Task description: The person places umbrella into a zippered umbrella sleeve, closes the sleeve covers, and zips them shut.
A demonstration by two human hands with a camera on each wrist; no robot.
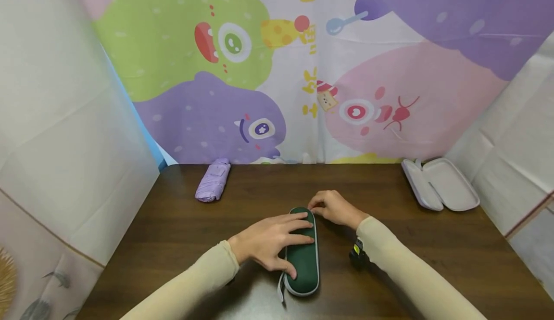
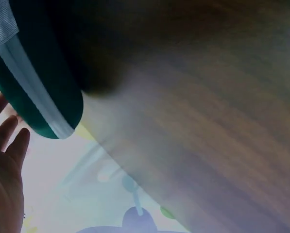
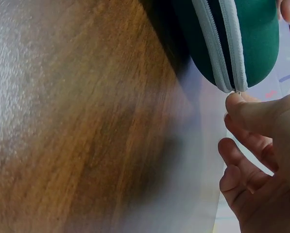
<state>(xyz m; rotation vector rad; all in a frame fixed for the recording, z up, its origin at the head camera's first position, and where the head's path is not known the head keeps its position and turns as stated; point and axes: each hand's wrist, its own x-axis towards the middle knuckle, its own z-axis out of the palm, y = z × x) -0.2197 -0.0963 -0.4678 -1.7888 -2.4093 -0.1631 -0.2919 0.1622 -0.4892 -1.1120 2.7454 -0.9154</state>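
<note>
A dark green zip case (image 1: 304, 264) with a grey zipper edge lies lengthwise on the table, a grey fabric strap (image 1: 281, 288) hanging from its near left. My left hand (image 1: 272, 238) rests across the top of the case, its fingers spread and fairly straight. At the far end, my right hand (image 1: 336, 208) pinches the small zipper pull (image 3: 238, 92) between thumb and index finger. The right wrist view shows the zipper tapes (image 3: 236, 43) parted along that side, with a dark gap between them. What the case holds is hidden.
A folded lilac umbrella (image 1: 213, 180) lies at the back left of the brown wooden table (image 1: 173, 243). An opened pale case (image 1: 450, 185) stands at the back right. Behind the table hangs a cartoon-print curtain (image 1: 298, 65), with white cloth on both sides.
</note>
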